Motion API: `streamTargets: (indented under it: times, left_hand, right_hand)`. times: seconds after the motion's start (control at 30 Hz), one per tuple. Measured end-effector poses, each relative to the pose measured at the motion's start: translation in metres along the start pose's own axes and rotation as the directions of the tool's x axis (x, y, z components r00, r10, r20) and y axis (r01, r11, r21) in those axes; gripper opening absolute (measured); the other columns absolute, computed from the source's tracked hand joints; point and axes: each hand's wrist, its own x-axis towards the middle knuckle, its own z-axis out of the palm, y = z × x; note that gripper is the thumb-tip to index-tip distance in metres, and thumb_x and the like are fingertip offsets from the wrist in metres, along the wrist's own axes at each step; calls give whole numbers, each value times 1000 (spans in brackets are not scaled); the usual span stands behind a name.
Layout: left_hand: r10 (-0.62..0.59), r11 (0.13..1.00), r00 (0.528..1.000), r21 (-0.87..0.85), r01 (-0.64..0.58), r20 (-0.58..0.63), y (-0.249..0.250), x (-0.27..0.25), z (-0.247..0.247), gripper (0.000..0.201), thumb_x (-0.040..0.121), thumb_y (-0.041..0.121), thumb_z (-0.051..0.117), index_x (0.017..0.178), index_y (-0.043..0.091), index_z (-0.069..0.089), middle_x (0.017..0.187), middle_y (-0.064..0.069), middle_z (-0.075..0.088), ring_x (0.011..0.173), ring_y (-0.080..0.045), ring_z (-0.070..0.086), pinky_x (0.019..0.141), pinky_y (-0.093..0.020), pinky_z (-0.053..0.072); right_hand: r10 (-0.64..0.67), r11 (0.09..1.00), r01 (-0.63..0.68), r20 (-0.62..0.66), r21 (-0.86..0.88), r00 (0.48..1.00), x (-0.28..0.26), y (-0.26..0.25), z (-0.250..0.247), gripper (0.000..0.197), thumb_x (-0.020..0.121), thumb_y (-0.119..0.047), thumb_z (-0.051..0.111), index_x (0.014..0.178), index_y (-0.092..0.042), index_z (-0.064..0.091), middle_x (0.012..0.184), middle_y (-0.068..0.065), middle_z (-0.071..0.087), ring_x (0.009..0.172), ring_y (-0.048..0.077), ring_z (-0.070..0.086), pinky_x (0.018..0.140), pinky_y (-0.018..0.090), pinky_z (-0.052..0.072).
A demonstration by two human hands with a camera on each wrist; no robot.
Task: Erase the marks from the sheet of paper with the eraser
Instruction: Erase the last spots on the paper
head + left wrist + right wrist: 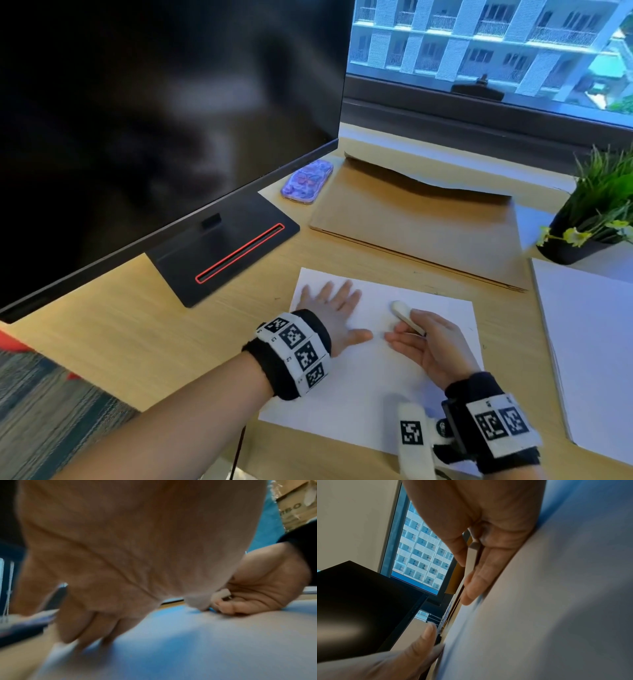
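The right hand [433, 346] has its grip pinched on the white eraser [404, 312], whose rounded tip rests on the sheet of paper [359, 397]; its lower fingers lie on the page. The left hand [337, 310], grip released, presses flat with fingers spread on the sheet's upper left. The sheet lies on the wooden surface [120, 329]. Beyond stand a dark monitor [154, 102], cardboard [418, 222], a potted plant [596, 212] and a window [496, 44].

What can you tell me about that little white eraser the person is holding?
The eraser is a small, pale, elongated stick with a rounded tip, looking like soft rubber. The right hand pinches its rear end, so only the front shows. It slants down towards the sheet of paper; whether its tip touches the paper is unclear.
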Motion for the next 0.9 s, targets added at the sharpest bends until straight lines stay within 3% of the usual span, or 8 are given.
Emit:
streamTargets:
  times: [0.1,0.17,0.33,0.5,0.67,0.77,0.83,0.9]
  left_hand:
    - [-310,947,950,97,305,41,-2,-1,-14,94,89,72,16,149,2,-2,157,-16,-2,146,-29,-1,115,-49,-1]
    - [-345,926,938,150,346,-34,-5,2,-25,88,92,67,21,148,1,13,155,-18,15,144,-31,9,113,-52,5]
    - [-13,1000,975,-30,7,-220,-14,22,-34,54,95,30,52,142,19,28,143,-8,33,133,-26,31,103,-44,28]
    - [-12,989,978,-144,-19,-210,-21,35,-40,57,85,31,66,135,23,38,135,-1,41,128,-21,37,103,-39,27]
    - [-5,985,967,-166,-39,-256,-29,35,-43,35,88,32,62,121,24,53,123,1,48,122,-20,39,97,-36,23]
    - [-25,900,953,-421,-110,-302,-42,33,-39,12,88,28,63,98,28,58,107,7,57,111,-17,45,93,-31,23]
    - [13,782,945,-586,-214,-328,-54,32,-39,14,86,21,66,81,29,55,90,12,58,101,-17,53,91,-29,33]
    - [47,638,936,-711,-296,-347,-60,27,-45,19,87,11,64,79,26,55,84,11,60,87,-15,58,80,-25,43]
  right_hand:
    - [0,1000,0,-5,6,1000,0,0,-1,18,100,-12,42,98,0,55,74,16,59,59,25,69,59,31,58]
    - [2,1000,-2,-4,16,1000,0,0,-1,18,100,-12,42,98,1,55,73,17,59,60,26,69,59,31,58]
    - [11,999,-10,-9,53,1000,-4,-2,0,17,98,-7,42,98,2,56,74,18,61,61,27,69,59,31,59]
    - [7,999,-5,-25,47,1000,-14,-3,-4,11,94,-1,47,100,-1,57,74,12,60,55,20,66,56,29,58]
    - [-143,982,130,-93,-136,985,-29,-2,-20,20,86,2,61,106,-2,58,74,8,54,59,16,53,55,22,51]
    - [-282,941,234,-183,-244,942,-38,-5,-34,21,87,-11,62,108,-6,61,84,8,57,72,17,54,65,26,48]
    - [-398,886,299,-249,-355,883,-43,-7,-45,22,88,-20,62,108,-10,63,94,7,60,82,17,55,69,27,44]
    - [-511,812,347,-285,-469,811,-49,-11,-53,19,86,-23,64,100,-10,66,100,7,59,89,20,54,71,29,40]
